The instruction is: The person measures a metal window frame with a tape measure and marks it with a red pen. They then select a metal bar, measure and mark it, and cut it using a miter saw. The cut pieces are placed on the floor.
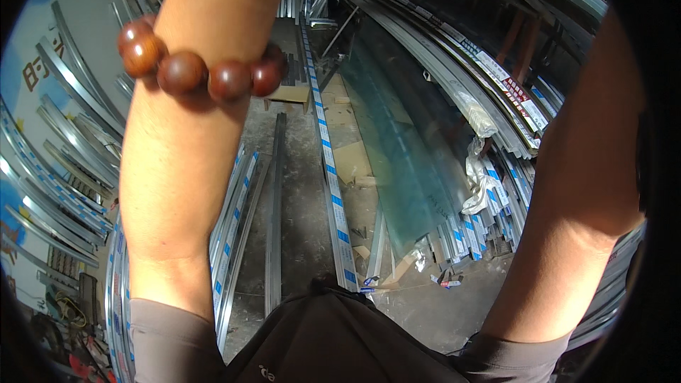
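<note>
Both of my forearms reach up past the picture's edges, so neither hand is in view. A bracelet of large dark wooden beads (182, 73) circles my left wrist. Before me a long metal profile with blue-and-white protective tape (331, 170) runs away across the concrete floor. To its left lies a bare grey metal profile (275, 197), beside several taped profiles (232, 234). Right of the long taped profile, a greenish glass sheet (404, 170) leans at a slant.
Racked metal profiles (457, 64) fill the right side, with crumpled plastic film (477, 186) at their ends. More profiles (69, 80) stand along the left wall. Cardboard pieces (351, 162) and a small wooden stool (287, 94) stand or lie on the floor.
</note>
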The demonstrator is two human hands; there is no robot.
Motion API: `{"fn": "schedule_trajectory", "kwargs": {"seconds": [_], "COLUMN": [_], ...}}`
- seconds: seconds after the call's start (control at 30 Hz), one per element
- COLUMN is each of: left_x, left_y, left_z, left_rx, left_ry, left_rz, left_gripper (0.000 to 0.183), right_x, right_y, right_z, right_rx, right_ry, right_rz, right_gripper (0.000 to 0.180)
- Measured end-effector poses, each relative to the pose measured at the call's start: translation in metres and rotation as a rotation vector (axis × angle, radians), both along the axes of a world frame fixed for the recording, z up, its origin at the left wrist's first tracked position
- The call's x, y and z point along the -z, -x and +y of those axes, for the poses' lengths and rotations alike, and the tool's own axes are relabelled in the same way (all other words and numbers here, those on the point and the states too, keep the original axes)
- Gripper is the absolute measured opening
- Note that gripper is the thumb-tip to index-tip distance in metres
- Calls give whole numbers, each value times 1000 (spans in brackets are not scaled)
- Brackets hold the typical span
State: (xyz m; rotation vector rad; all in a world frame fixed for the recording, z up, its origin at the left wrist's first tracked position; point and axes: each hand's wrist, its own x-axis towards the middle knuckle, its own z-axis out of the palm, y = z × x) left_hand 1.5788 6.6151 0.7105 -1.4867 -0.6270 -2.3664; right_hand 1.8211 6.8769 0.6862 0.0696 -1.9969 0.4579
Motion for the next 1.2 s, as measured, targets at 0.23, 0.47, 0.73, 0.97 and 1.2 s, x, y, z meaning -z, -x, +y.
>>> {"fn": "schedule_trajectory", "kwargs": {"seconds": [0.23, 0.47, 0.73, 0.97, 1.2], "left_x": [-33, -48, -53, -53, -52], "left_y": [25, 63, 89, 87, 63], "left_z": [4, 27, 15, -38, -90], "left_rx": [-133, -261, -474, -742, -948], "left_ry": [71, 133, 127, 116, 88], "left_rz": [-31, -72, -152, -231, -306], "left_gripper": [23, 22, 21, 21, 22], "right_x": [0, -21, -82, -7, -57], "right_y": [-42, 7, 212, 456, 570], "right_z": [79, 95, 77, 64, 68], "right_rx": [240, 119, -521, -1149, -2069], "right_ry": [124, 95, 145, 1282, 1677], "right_rz": [-84, -83, -107, -198, 277], "right_gripper": [37, 52, 69, 94, 73]}}
